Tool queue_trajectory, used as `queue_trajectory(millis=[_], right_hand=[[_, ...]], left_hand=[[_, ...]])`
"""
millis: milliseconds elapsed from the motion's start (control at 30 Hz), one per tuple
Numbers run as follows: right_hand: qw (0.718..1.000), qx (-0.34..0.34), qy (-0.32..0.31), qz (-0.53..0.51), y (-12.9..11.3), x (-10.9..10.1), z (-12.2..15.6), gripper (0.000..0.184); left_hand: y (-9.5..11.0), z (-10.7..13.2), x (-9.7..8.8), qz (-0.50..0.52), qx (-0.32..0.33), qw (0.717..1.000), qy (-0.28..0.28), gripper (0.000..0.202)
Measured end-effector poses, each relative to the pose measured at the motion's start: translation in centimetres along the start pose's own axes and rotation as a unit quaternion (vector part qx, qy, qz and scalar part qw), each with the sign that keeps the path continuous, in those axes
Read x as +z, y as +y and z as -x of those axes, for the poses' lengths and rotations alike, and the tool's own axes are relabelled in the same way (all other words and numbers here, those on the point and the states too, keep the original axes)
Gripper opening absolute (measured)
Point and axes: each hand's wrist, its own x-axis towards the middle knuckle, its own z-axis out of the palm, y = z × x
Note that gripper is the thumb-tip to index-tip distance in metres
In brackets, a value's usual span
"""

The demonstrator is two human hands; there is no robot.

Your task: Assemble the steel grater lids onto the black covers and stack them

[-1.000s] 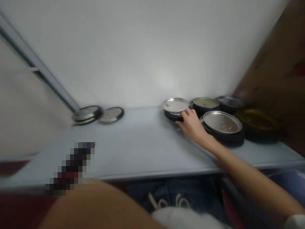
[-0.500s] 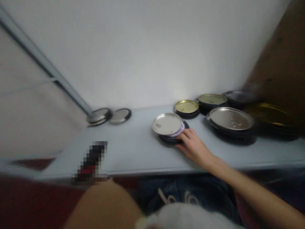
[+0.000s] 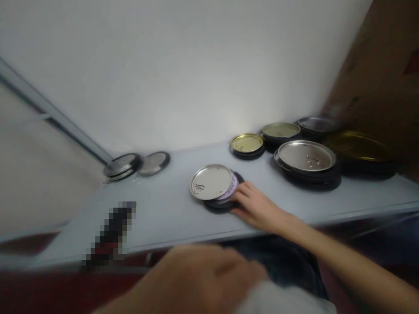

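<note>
A silver can lid [image 3: 211, 182] lies on top of a small stack, with a purple dotted disc [image 3: 231, 187] and a dark round base [image 3: 219, 206] showing under its right side. My right hand [image 3: 250, 203] grips the stack's right edge, fingers curled by the purple disc and thumb low at the front. Close to the camera, my left hand [image 3: 209, 274] is raised over my lap. It is blurred, and its fingertips are hidden, so what it may hold does not show. White fabric [image 3: 278, 298] is just beside it.
Gold-topped [image 3: 247, 143] and silver-topped [image 3: 306, 155] lid stacks stand on the right of the white table [image 3: 157, 213]. Silver lids [image 3: 122, 165] lie at the back left. A pixelated dark object [image 3: 109, 235] is near the front-left edge. A brown cardboard box [image 3: 386, 87] borders the right.
My left hand has come up from the lap into the lower middle. My right hand stays at the stack's edge. The view has shifted, moving the table's contents slightly leftward.
</note>
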Motion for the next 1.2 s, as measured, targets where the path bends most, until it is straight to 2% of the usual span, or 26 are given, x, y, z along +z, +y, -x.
queue_trajectory(millis=[100,133,200,267,333,467,600,700,800,900,1033,1133,1200], right_hand=[[0.999,-0.026,-0.01,-0.022,0.3,-0.8,-0.1,0.018],[0.999,-0.029,-0.011,-0.024,0.4,-1.0,-0.1,0.02],[0.999,-0.035,-0.008,-0.024,0.7,-1.5,-0.2,0.022],[0.999,-0.044,-0.001,-0.018,1.3,-1.8,-0.3,0.024],[0.999,-0.051,0.006,-0.002,2.1,-2.1,-0.3,0.027],[0.999,-0.026,0.017,0.042,4.3,-2.4,-0.2,0.032],[0.999,0.023,0.009,0.036,6.4,-2.3,-0.8,0.043],[0.998,0.063,0.014,0.018,7.3,-1.6,-2.1,0.05],[0.998,0.065,0.009,0.022,7.8,-0.6,-4.4,0.052],[0.999,0.048,0.002,0.012,8.4,0.3,-6.7,0.053],[0.997,0.057,0.038,-0.032,8.9,0.4,-8.2,0.052],[0.991,0.096,0.079,-0.049,8.2,-0.6,-7.6,0.035],[0.99,0.115,0.059,-0.059,7.5,-1.4,-6.6,0.02]], left_hand=[[-2.9,-4.9,-0.4,-0.072,-0.037,0.996,-0.022,0.034],[-3.9,-5.9,-0.2,-0.115,-0.066,0.991,-0.026,0.035],[-5.9,-6.9,0.7,-0.156,-0.06,0.985,-0.032,0.03],[-7.6,-6.8,1.9,-0.166,-0.036,0.985,-0.033,0.023],[-8.8,-6.2,2.8,-0.188,-0.016,0.982,-0.007,0.018],[-10.2,-4.5,2.5,-0.236,-0.013,0.97,0.054,0.019],[-9.8,-2.3,1.2,-0.227,0.027,0.968,0.103,0.025],[-7.8,-0.6,1.2,-0.18,0.068,0.978,0.087,0.03],[-5.3,0.1,2.2,-0.134,0.109,0.982,0.076,0.029],[-3.8,-0.7,3.4,-0.123,0.123,0.983,0.063,0.029],[-4.0,-2.9,4.4,-0.113,0.113,0.985,0.072,0.029],[-4.4,-4.4,4.9,-0.078,0.084,0.992,0.045,0.02],[-4.3,-5.3,4.9,-0.039,0.048,0.998,0.011,0.009]])
